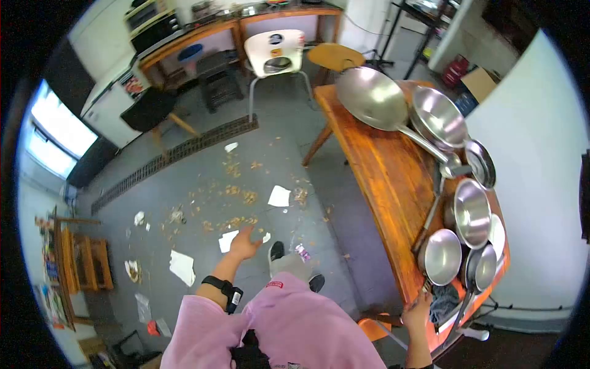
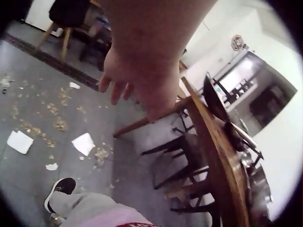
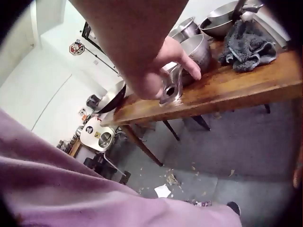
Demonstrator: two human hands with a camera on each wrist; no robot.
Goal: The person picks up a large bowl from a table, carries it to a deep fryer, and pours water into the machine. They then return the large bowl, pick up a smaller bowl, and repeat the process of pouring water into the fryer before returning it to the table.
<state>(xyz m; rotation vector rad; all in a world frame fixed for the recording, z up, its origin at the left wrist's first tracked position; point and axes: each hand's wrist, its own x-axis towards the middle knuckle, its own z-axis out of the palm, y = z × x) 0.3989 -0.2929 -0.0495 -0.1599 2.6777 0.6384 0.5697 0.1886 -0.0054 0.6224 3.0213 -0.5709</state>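
My left hand (image 1: 244, 245) hangs over the littered floor, its fingers spread and loosely bent, holding nothing. At the near corner of the wooden table (image 1: 387, 203), my right hand (image 1: 416, 310) grips a small shiny metal piece (image 3: 171, 93) at the table's edge. Its kind cannot be told, since the fingers cover part of it. Just behind that hand stands a steel pot (image 1: 442, 257), and beside it lies a crumpled dark grey cloth (image 3: 248, 46). A frying pan (image 1: 482, 269) rests farther right, its handle pointing toward the near edge.
Along the table sit a large wok (image 1: 372, 98), steel bowls (image 1: 439, 117) and a ladle (image 1: 453, 167). White paper sheets (image 1: 182, 267) and brown scraps (image 1: 236, 221) litter the floor. A white chair (image 1: 275, 52) and a yellow stool (image 1: 335, 56) stand beyond. An orange seat (image 1: 375, 329) is by the table's near end.
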